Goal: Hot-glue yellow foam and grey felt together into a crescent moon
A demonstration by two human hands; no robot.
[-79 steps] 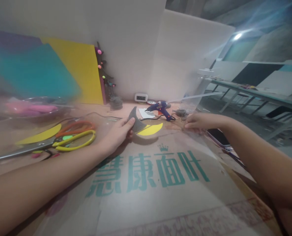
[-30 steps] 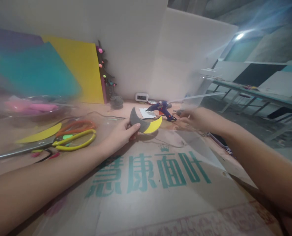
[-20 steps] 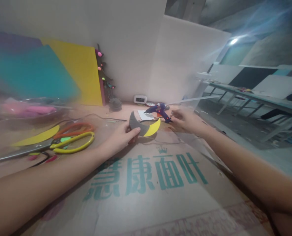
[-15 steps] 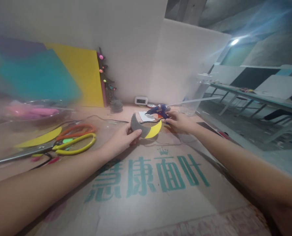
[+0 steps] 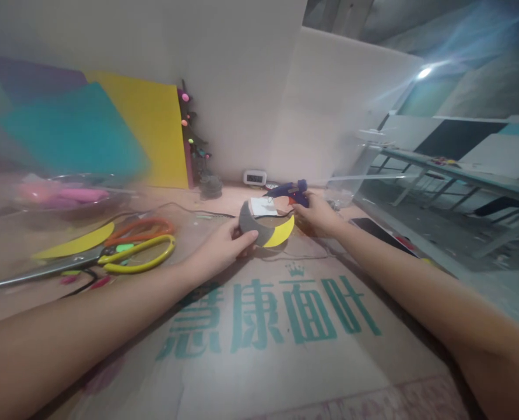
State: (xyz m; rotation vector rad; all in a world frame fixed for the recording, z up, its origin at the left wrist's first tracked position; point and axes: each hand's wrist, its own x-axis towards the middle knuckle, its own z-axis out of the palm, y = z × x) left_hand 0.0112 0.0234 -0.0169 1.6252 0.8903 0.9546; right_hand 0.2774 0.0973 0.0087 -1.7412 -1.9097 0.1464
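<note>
My left hand (image 5: 230,239) pinches a crescent-shaped piece (image 5: 280,234), grey at its left part and yellow at its right, between thumb and fingers. My right hand (image 5: 318,214) is closed around a dark blue glue gun (image 5: 288,190) with an orange-red trigger, its nozzle pointing left. The glue gun is behind the crescent, apart from it. Beneath and behind the crescent lies a small white paper (image 5: 263,206). A dark cord runs across the table behind my left hand.
Scissors (image 5: 139,262) with orange and yellow handles lie at the left, beside a yellow cut piece (image 5: 80,242). Farther back are a clear container of pink items (image 5: 78,195), coloured sheets (image 5: 78,131), a small digital clock (image 5: 255,177) and a decorated branch (image 5: 190,128). A dark flat object (image 5: 379,234) lies near the right edge.
The glue gun has moved slightly up and away from the crescent, uncovering more of the white paper. My left hand still holds the crescent. The whole view has shifted slightly.
</note>
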